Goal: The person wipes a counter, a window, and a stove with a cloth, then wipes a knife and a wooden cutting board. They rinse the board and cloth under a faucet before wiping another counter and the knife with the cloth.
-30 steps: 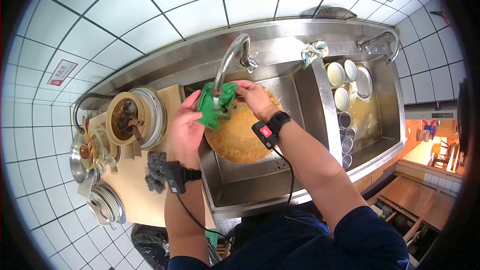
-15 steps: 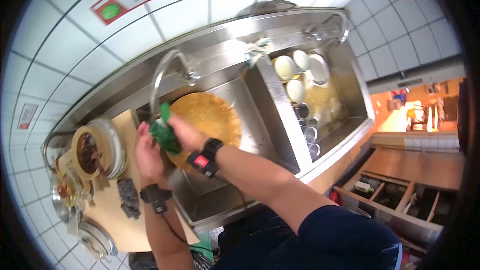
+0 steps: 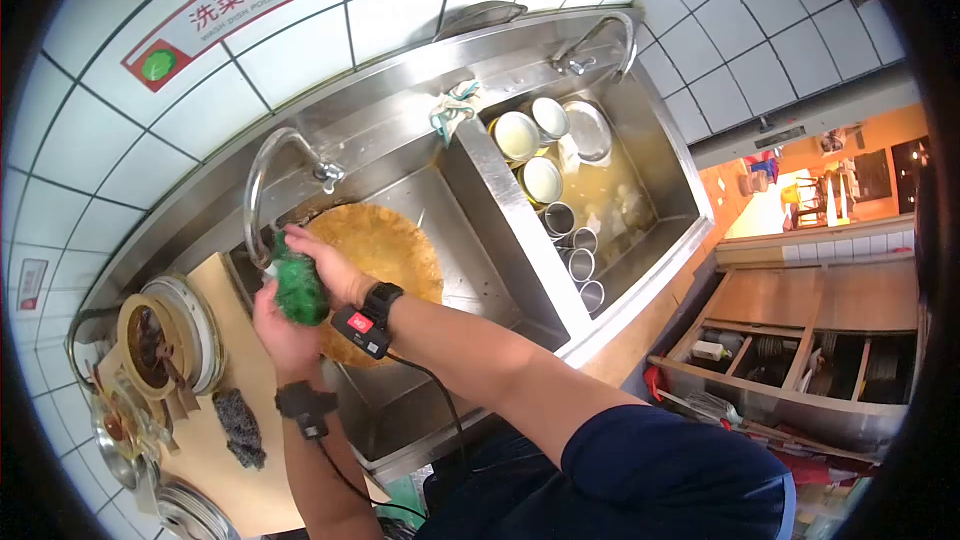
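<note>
Beneath the spout of the left tap [image 3: 252, 185], a bright green, fuzzy-looking scrubber [image 3: 299, 287] is held between both hands. My left hand [image 3: 280, 332] cups it from below and the left, fingers partly hidden behind it. From the right, my right hand [image 3: 338, 273] presses against it with its fingers curled over the top. Just under and beyond my hands, a round, wet, yellow-brown board [image 3: 405, 258] with an uneven rim lies in the left basin [image 3: 470, 210]. Each wrist wears a black band with a small device.
In the right basin [image 3: 655, 155], white cups [image 3: 516, 136], metal cups [image 3: 579, 264] and a round lid [image 3: 590, 132] stand in cloudy water. A cloth [image 3: 457, 110] hangs near the divider. Left, a counter [image 3: 200, 440] bears stacked bowls [image 3: 145, 330] and a dark scouring pad [image 3: 238, 428]. Open drawers [image 3: 780, 370] lie right.
The view has shifted, so the sink sits further left. My hands have closed together around the green scrubber, which now looks bunched up; before, my left palm was more spread.
</note>
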Demonstrator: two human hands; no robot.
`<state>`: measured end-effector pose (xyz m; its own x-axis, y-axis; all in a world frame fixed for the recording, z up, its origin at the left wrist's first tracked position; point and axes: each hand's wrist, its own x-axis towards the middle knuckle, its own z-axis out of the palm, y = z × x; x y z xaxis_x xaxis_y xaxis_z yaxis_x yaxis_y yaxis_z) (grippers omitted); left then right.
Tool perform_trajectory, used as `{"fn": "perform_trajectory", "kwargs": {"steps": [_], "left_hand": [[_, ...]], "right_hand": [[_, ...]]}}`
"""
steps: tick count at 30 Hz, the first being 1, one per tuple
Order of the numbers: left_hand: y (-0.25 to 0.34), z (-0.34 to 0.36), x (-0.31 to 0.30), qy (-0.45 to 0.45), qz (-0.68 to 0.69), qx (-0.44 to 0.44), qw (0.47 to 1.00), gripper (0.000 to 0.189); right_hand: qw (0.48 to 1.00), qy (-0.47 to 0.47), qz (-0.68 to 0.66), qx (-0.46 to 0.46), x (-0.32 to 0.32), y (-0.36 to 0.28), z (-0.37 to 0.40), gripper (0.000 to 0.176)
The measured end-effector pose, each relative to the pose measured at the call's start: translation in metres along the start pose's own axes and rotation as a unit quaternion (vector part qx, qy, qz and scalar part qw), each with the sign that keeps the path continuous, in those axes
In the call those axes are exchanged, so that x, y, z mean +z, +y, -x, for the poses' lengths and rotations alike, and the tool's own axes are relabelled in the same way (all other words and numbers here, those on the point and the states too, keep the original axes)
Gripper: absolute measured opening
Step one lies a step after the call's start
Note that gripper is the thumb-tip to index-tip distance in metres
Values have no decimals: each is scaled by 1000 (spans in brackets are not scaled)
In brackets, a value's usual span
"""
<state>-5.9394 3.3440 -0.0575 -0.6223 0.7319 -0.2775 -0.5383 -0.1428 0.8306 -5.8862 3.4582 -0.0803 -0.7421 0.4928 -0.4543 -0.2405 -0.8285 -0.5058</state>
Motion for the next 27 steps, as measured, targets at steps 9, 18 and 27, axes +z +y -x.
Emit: {"fn": "perform_trajectory", "kwargs": {"steps": [9,18,27], "left_hand": [[-47,-41,-36,188,-281,65,939,48],[-22,-18,-1,108,-513,257,812,55],[-9,-16,-9,130,-502,235,822,41]], "right_hand": [[998,-11,35,47,8,27,27,49],[989,-45,41,137,25,-4,24,43],[955,-9,295,39,-39,98,-55,43]]}}
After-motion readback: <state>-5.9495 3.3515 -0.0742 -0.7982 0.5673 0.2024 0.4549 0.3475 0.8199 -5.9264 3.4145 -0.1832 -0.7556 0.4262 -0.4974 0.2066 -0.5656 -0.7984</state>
